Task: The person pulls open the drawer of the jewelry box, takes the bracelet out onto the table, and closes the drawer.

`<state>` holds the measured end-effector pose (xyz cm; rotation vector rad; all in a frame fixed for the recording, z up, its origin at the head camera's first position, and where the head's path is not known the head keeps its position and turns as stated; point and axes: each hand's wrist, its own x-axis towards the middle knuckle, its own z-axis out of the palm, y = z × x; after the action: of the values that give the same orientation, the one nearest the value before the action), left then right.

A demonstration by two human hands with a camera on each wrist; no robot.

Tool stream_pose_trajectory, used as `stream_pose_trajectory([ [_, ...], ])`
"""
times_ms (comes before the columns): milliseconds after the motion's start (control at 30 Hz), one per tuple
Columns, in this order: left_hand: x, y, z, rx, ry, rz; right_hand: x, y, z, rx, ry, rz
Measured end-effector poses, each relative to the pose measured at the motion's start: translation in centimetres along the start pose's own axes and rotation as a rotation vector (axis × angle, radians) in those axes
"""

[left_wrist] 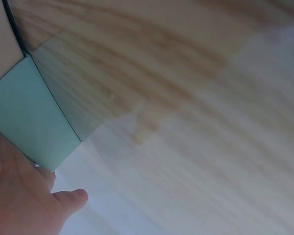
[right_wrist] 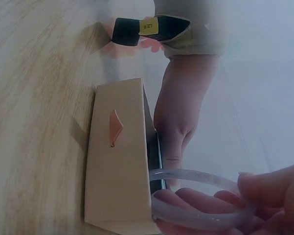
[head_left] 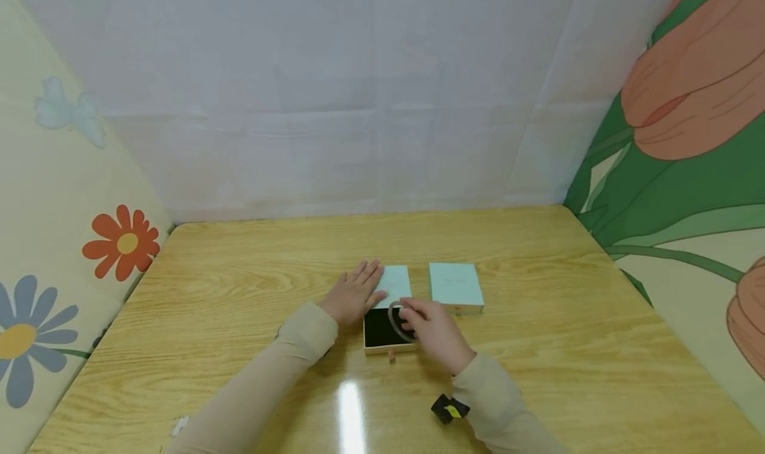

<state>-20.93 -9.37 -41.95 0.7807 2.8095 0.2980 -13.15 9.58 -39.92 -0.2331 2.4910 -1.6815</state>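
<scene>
The right hand [head_left: 441,336] pinches a translucent bangle [right_wrist: 205,220] between its fingers at the open drawer [right_wrist: 112,171] of a mint box [head_left: 396,283], perhaps touching the drawer, while the left hand [head_left: 349,299] rests on the box, fingers outstretched.

Beige long sleeves [head_left: 257,387]; paler cuffs [head_left: 307,331]; black wrist units [right_wrist: 126,32] with yellow labels [right_wrist: 148,28].
</scene>
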Motion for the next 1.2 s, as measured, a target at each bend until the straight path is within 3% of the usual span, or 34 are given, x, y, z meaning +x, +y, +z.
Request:
stream_pose_trajectory([
  [567, 0.1, -0.3, 0.2, -0.02, 0.012, 0.013, -0.2, 0.5, -1.8, 0.217, -0.027, 0.021],
  [1000, -0.1, -0.1, 0.0, -0.014, 0.008, 0.006, -0.3, 0.0, -2.9, 0.32, 0.068, 0.066],
  [1200, -0.1, -0.1, 0.1, -0.012, 0.008, 0.006, -0.4, 0.1, -3.7, 0.336, 0.074, 0.073],
])
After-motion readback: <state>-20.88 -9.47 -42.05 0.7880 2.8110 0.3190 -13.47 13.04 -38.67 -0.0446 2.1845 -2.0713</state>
